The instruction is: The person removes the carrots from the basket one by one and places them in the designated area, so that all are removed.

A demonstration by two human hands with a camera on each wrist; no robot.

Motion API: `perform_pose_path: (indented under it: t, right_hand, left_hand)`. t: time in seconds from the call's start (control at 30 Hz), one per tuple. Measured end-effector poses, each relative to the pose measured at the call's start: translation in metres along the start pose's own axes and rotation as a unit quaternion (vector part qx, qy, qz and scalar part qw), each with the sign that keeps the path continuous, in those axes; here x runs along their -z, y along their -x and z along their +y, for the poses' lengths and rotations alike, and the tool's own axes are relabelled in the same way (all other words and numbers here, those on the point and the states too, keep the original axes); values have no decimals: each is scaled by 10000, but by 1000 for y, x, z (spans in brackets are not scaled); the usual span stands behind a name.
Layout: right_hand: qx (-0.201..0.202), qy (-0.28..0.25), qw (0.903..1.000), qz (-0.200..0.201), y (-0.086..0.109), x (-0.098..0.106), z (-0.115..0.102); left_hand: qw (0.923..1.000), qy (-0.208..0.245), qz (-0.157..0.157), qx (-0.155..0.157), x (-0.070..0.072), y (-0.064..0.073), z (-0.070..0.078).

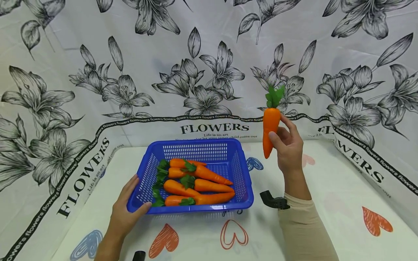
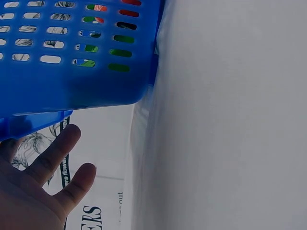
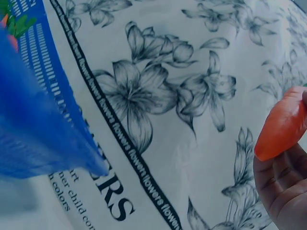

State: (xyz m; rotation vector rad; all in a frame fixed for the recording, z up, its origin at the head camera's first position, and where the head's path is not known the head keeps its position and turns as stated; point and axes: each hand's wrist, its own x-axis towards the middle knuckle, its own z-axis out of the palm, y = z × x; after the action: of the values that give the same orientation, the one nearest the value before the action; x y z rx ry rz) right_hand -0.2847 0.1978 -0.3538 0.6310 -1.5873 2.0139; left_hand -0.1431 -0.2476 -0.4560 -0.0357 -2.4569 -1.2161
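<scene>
An orange carrot [image 1: 271, 132] with a green leafy top hangs upright, tip down, in my right hand [image 1: 290, 143]. The thumb and fingers pinch it from its right side, raised to the right of a blue plastic basket [image 1: 246, 181]. In the right wrist view the carrot's tapered tip [image 3: 276, 132] shows above the curled fingers. My left hand [image 1: 125, 208] rests at the basket's front left corner, thumb over the rim; its visible fingers are straight and spread in the left wrist view. Several more carrots [image 1: 213, 185] lie inside the basket, leafy tops mostly to the left.
The basket stands on a table covered with a white cloth [image 1: 330, 217] printed with red and blue hearts. A white curtain [image 1: 215, 98] with black flower drawings rises behind and along both sides.
</scene>
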Motion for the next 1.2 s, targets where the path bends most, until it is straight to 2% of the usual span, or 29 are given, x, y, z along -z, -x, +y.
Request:
perform_pose_path:
  t: [0.27,0.43,0.63,0.83,1.2]
  right_hand:
    - [-172,65,9996,226,0,13,13]
    - [-659,414,9962,379,-1,15,25]
    - [-1253,920,9866,486,1,20,49]
    - [-1741,1198,9761,507,5,23,72]
    - [-2329,1664,9566,537,12,28,95]
  left_hand:
    - [10000,-16,18,23,-1,1,-1]
    - [10000,-56,14,22,0,2,-2]
    - [10000,-26,-2,-14,1,1,0]
    - [10000,-39,14,-45,1,0,-2]
    - [9999,-134,41,-21,0,2,-2]
